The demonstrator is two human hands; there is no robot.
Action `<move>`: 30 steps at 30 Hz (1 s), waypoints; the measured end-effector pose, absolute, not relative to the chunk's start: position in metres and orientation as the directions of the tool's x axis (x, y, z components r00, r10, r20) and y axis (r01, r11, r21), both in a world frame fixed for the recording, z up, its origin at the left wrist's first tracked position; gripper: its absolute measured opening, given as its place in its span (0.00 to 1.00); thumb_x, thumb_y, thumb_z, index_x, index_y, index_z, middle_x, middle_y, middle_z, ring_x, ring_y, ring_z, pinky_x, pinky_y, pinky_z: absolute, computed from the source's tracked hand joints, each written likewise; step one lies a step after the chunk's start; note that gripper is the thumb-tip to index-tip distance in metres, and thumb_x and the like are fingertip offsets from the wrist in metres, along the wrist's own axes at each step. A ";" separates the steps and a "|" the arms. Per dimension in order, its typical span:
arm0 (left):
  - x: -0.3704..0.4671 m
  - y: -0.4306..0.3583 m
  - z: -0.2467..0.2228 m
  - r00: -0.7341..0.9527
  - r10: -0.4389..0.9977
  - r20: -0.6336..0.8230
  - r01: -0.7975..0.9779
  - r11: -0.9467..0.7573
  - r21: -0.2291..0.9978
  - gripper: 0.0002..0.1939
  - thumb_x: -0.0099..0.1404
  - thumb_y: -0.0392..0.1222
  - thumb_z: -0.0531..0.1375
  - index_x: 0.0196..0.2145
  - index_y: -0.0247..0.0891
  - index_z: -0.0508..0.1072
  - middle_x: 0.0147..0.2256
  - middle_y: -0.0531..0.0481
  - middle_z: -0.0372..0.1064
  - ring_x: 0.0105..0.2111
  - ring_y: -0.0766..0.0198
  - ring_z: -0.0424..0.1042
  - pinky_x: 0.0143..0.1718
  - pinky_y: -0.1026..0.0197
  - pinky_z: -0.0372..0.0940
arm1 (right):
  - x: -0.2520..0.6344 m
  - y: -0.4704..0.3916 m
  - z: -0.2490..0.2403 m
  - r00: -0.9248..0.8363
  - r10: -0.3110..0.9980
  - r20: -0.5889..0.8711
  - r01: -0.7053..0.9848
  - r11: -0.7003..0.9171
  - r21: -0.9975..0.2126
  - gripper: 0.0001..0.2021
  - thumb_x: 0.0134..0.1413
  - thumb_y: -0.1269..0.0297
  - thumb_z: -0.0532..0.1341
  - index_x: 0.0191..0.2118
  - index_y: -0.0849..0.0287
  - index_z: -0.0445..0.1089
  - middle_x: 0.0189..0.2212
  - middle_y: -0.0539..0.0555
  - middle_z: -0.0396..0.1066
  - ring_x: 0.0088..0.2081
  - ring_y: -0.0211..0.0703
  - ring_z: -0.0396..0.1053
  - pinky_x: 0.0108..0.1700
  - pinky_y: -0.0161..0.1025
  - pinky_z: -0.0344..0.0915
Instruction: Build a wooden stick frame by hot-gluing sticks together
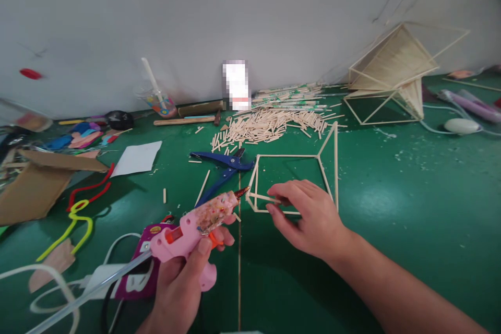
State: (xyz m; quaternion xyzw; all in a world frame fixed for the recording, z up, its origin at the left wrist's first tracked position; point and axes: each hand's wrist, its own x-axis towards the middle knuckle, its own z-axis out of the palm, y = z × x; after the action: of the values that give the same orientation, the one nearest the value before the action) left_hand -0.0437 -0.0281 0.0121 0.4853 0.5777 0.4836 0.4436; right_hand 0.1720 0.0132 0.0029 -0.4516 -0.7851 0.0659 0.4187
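In my left hand is a pink hot glue gun, a clear glue stick trailing from its back. Its dark nozzle points up to the right, close to the near left corner of a wooden stick frame. My right hand pinches a thin wooden stick between thumb and fingers. The stick's left end is by that same corner; whether it touches cannot be made out. The frame lies on the green table, partly hidden behind my right hand, with uprights at its right side.
Blue cutting pliers lie left of the frame. Behind are a pile of short sticks, a hammer and a blurred phone-like screen. A larger stick structure stands at back right. A purple power strip with cables sits at left.
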 end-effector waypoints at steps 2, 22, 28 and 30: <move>-0.043 -0.028 0.012 -0.140 0.989 -0.049 0.125 0.066 0.990 0.17 0.61 0.52 0.59 0.40 0.38 0.77 0.38 0.43 0.76 0.32 0.56 0.71 0.36 0.56 0.67 | 0.172 0.013 0.003 -0.238 0.764 0.600 0.653 0.583 -0.483 0.04 0.56 0.68 0.59 0.38 0.59 0.67 0.26 0.50 0.73 0.28 0.40 0.70 0.32 0.39 0.62; -0.044 -0.027 0.009 -0.126 0.990 -0.063 0.135 0.080 0.988 0.16 0.62 0.51 0.58 0.37 0.37 0.77 0.37 0.43 0.77 0.32 0.57 0.73 0.33 0.58 0.67 | 0.172 0.013 0.003 -0.249 0.764 0.595 0.647 0.589 -0.485 0.05 0.56 0.69 0.59 0.40 0.59 0.68 0.27 0.50 0.74 0.28 0.40 0.70 0.33 0.39 0.62; -0.046 -0.027 0.006 -0.129 0.990 -0.048 0.154 0.068 0.986 0.15 0.61 0.51 0.59 0.30 0.38 0.78 0.35 0.44 0.77 0.37 0.55 0.73 0.36 0.59 0.67 | 0.172 0.013 0.002 -0.250 0.758 0.602 0.646 0.594 -0.479 0.04 0.56 0.70 0.58 0.38 0.59 0.68 0.27 0.51 0.74 0.29 0.40 0.70 0.33 0.39 0.62; -0.047 -0.027 0.006 -0.124 0.991 -0.045 0.151 0.064 0.986 0.15 0.62 0.51 0.59 0.29 0.38 0.77 0.35 0.44 0.77 0.38 0.55 0.73 0.37 0.59 0.67 | 0.172 0.013 0.002 -0.252 0.754 0.606 0.645 0.598 -0.476 0.04 0.56 0.71 0.58 0.37 0.59 0.68 0.28 0.52 0.75 0.29 0.40 0.71 0.33 0.39 0.62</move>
State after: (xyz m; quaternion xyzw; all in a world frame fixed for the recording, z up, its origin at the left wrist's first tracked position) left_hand -0.0468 -0.0271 0.0060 0.4924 0.5800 0.4751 0.4422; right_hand 0.1721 0.0133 0.0022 -0.4437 -0.7886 0.0647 0.4208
